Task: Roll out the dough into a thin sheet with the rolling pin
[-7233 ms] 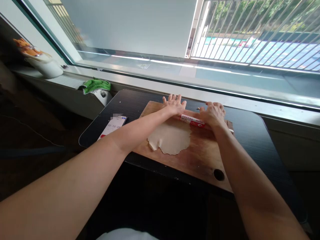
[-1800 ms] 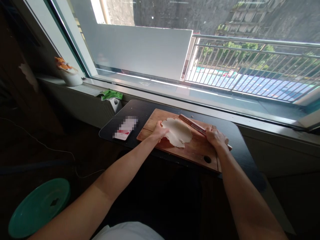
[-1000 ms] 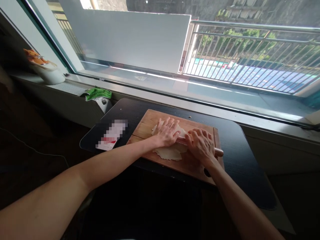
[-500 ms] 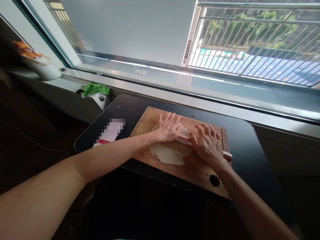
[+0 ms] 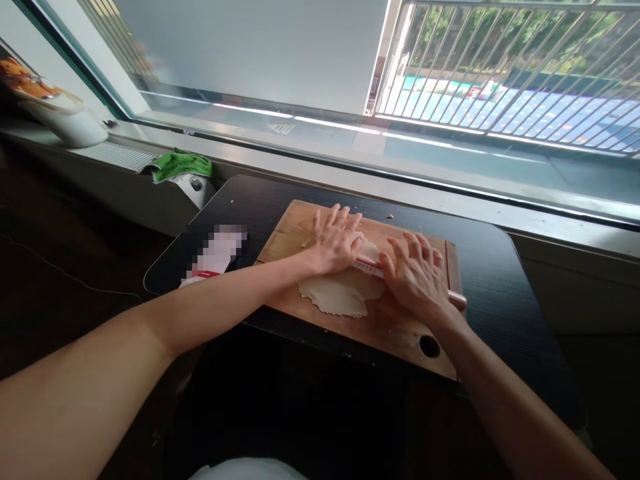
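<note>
A wooden rolling pin (image 5: 369,267) with a red-and-white label lies across a thin, ragged-edged sheet of pale dough (image 5: 334,297). My left hand (image 5: 336,240) rests palm down over the pin's left part, fingers spread and pointing forward. Over the right part lies my right hand (image 5: 416,272), also flat with its fingers apart. The pin's right end sticks out beyond it; the left end is hidden. Under the dough is a wooden cutting board (image 5: 387,337) with a round hole near its front right corner. The palms hide part of the dough.
The board stands on a black table (image 5: 505,320) by a large window. A blurred packet (image 5: 218,251) with a red band lies at the table's left. Farther left, a green cloth (image 5: 183,165) and a white container (image 5: 75,123) with an orange plush toy sit along the sill.
My view has tipped slightly, so the scene sits a little higher in the picture. Both hands stay flat on the rolling pin, with hardly any visible shift over the board.
</note>
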`<state>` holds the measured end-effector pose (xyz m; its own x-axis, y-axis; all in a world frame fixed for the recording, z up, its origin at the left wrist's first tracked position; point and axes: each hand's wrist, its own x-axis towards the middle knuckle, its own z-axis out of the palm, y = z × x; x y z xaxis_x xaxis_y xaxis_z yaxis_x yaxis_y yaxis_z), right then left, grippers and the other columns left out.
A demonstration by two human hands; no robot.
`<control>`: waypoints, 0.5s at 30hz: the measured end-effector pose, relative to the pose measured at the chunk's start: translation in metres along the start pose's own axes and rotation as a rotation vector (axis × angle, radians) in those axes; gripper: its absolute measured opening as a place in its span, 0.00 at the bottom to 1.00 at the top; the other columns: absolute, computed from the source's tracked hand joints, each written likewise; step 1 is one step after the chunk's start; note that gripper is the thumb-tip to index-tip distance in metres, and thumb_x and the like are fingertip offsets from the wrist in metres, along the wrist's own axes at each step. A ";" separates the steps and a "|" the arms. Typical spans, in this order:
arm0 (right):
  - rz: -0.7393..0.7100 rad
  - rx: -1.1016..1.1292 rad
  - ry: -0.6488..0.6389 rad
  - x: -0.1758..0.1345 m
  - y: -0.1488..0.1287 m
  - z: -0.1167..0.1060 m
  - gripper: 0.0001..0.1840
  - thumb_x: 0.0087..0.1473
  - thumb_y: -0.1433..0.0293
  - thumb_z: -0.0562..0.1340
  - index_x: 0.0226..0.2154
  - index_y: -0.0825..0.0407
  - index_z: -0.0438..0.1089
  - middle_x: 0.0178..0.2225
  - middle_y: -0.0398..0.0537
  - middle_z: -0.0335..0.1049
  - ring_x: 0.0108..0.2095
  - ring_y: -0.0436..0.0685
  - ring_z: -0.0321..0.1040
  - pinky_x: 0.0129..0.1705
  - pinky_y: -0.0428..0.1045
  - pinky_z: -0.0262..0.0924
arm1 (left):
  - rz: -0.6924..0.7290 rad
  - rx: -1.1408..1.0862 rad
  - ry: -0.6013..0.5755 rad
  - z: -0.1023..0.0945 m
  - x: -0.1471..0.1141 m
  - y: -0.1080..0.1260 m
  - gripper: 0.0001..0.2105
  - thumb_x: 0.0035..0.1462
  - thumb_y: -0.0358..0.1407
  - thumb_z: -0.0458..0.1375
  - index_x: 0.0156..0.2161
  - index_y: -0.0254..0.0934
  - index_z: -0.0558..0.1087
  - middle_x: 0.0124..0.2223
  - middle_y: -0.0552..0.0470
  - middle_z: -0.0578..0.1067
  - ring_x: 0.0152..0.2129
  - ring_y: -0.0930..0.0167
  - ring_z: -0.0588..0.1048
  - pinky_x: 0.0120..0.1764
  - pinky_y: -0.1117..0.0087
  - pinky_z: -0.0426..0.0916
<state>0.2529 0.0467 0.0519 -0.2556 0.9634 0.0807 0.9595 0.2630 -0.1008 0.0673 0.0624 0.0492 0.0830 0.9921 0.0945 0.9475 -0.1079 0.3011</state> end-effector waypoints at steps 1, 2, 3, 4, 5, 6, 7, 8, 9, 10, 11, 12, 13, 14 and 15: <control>0.016 0.014 -0.008 0.009 0.003 0.000 0.31 0.67 0.55 0.45 0.64 0.49 0.63 0.70 0.58 0.52 0.71 0.68 0.43 0.68 0.68 0.42 | -0.008 0.002 -0.007 -0.001 0.007 0.001 0.29 0.68 0.45 0.47 0.71 0.42 0.56 0.73 0.45 0.56 0.72 0.56 0.46 0.70 0.43 0.37; 0.055 0.036 -0.026 0.022 0.006 0.000 0.31 0.67 0.55 0.46 0.64 0.50 0.63 0.69 0.59 0.53 0.70 0.68 0.44 0.68 0.68 0.43 | -0.026 0.004 -0.020 -0.003 0.019 0.002 0.29 0.69 0.44 0.46 0.71 0.40 0.56 0.73 0.43 0.55 0.72 0.56 0.47 0.69 0.43 0.38; 0.102 0.059 -0.039 0.038 0.010 -0.001 0.31 0.66 0.56 0.47 0.65 0.51 0.62 0.69 0.61 0.54 0.70 0.68 0.46 0.67 0.68 0.45 | -0.051 0.009 -0.028 -0.004 0.033 0.003 0.29 0.69 0.44 0.46 0.72 0.38 0.55 0.74 0.42 0.55 0.72 0.56 0.47 0.69 0.42 0.39; 0.143 0.077 -0.031 0.053 0.013 -0.002 0.31 0.66 0.57 0.48 0.65 0.53 0.62 0.68 0.62 0.55 0.69 0.69 0.47 0.67 0.68 0.46 | -0.079 0.017 -0.032 -0.006 0.047 0.004 0.29 0.69 0.43 0.45 0.72 0.37 0.54 0.74 0.41 0.54 0.72 0.57 0.47 0.69 0.42 0.39; 0.172 0.087 0.002 0.065 0.016 -0.003 0.31 0.65 0.58 0.49 0.64 0.55 0.62 0.67 0.64 0.56 0.69 0.69 0.48 0.66 0.68 0.46 | -0.100 0.028 -0.031 -0.008 0.058 0.005 0.29 0.69 0.43 0.44 0.72 0.37 0.54 0.74 0.41 0.54 0.72 0.58 0.47 0.70 0.43 0.39; 0.182 0.090 0.051 0.072 0.018 -0.004 0.31 0.65 0.58 0.50 0.64 0.56 0.63 0.67 0.65 0.57 0.68 0.70 0.49 0.66 0.68 0.47 | -0.116 0.038 -0.034 -0.009 0.065 0.006 0.28 0.69 0.43 0.44 0.71 0.37 0.54 0.73 0.42 0.55 0.72 0.59 0.47 0.70 0.43 0.39; 0.176 0.086 0.104 0.072 0.019 -0.003 0.30 0.65 0.59 0.50 0.63 0.56 0.63 0.66 0.65 0.57 0.68 0.70 0.51 0.65 0.67 0.48 | -0.127 0.045 -0.046 -0.010 0.066 0.006 0.28 0.69 0.43 0.43 0.71 0.39 0.54 0.73 0.43 0.56 0.72 0.60 0.47 0.70 0.43 0.40; 0.153 0.078 0.142 0.066 0.018 -0.002 0.29 0.66 0.58 0.49 0.63 0.55 0.64 0.66 0.64 0.58 0.67 0.70 0.52 0.65 0.67 0.50 | -0.127 0.047 -0.068 -0.010 0.061 0.006 0.28 0.69 0.43 0.43 0.71 0.40 0.54 0.73 0.44 0.56 0.72 0.60 0.47 0.69 0.43 0.41; 0.117 0.062 0.160 0.055 0.017 0.001 0.29 0.66 0.58 0.49 0.62 0.53 0.65 0.66 0.63 0.58 0.67 0.69 0.52 0.64 0.67 0.51 | -0.114 0.045 -0.099 -0.009 0.052 0.005 0.28 0.69 0.44 0.42 0.71 0.41 0.54 0.73 0.45 0.55 0.72 0.59 0.48 0.69 0.43 0.42; 0.072 0.041 0.158 0.040 0.015 0.004 0.28 0.66 0.57 0.48 0.62 0.51 0.65 0.66 0.61 0.59 0.67 0.69 0.52 0.64 0.66 0.52 | -0.093 0.042 -0.128 -0.009 0.040 0.004 0.29 0.69 0.45 0.42 0.72 0.42 0.54 0.74 0.45 0.55 0.72 0.59 0.48 0.69 0.43 0.43; 0.023 0.014 0.149 0.026 0.013 0.008 0.28 0.67 0.56 0.47 0.61 0.49 0.66 0.66 0.59 0.59 0.67 0.68 0.52 0.64 0.66 0.52 | -0.072 0.043 -0.148 -0.008 0.027 0.002 0.29 0.69 0.46 0.41 0.72 0.42 0.54 0.74 0.46 0.54 0.72 0.58 0.48 0.69 0.42 0.44; -0.024 -0.013 0.146 0.015 0.012 0.010 0.28 0.67 0.56 0.46 0.60 0.48 0.67 0.66 0.57 0.59 0.68 0.67 0.51 0.65 0.66 0.52 | -0.054 0.048 -0.154 -0.008 0.017 0.002 0.29 0.69 0.47 0.41 0.72 0.42 0.53 0.74 0.47 0.54 0.72 0.57 0.48 0.69 0.42 0.45; -0.062 -0.033 0.150 0.009 0.012 0.012 0.28 0.67 0.55 0.46 0.60 0.47 0.68 0.66 0.56 0.59 0.68 0.67 0.49 0.65 0.66 0.51 | -0.038 0.056 -0.144 -0.008 0.010 0.002 0.29 0.69 0.47 0.41 0.72 0.42 0.53 0.74 0.47 0.53 0.72 0.57 0.48 0.69 0.43 0.45; -0.084 -0.043 0.156 0.009 0.012 0.012 0.28 0.67 0.55 0.46 0.59 0.47 0.69 0.66 0.56 0.59 0.69 0.67 0.48 0.66 0.67 0.50 | -0.033 0.066 -0.124 -0.008 0.009 0.002 0.29 0.69 0.47 0.41 0.72 0.42 0.53 0.74 0.47 0.53 0.72 0.57 0.47 0.69 0.43 0.45; -0.085 -0.041 0.158 0.016 0.014 0.012 0.28 0.67 0.55 0.47 0.59 0.47 0.69 0.67 0.57 0.58 0.69 0.68 0.48 0.65 0.67 0.49 | -0.038 0.075 -0.101 -0.008 0.014 0.002 0.29 0.69 0.46 0.41 0.72 0.41 0.54 0.74 0.46 0.54 0.72 0.57 0.47 0.69 0.43 0.45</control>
<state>0.2612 0.0661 0.0397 -0.3175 0.9167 0.2427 0.9400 0.3380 -0.0468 0.0683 0.0752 0.0588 0.0735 0.9972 -0.0131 0.9707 -0.0685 0.2304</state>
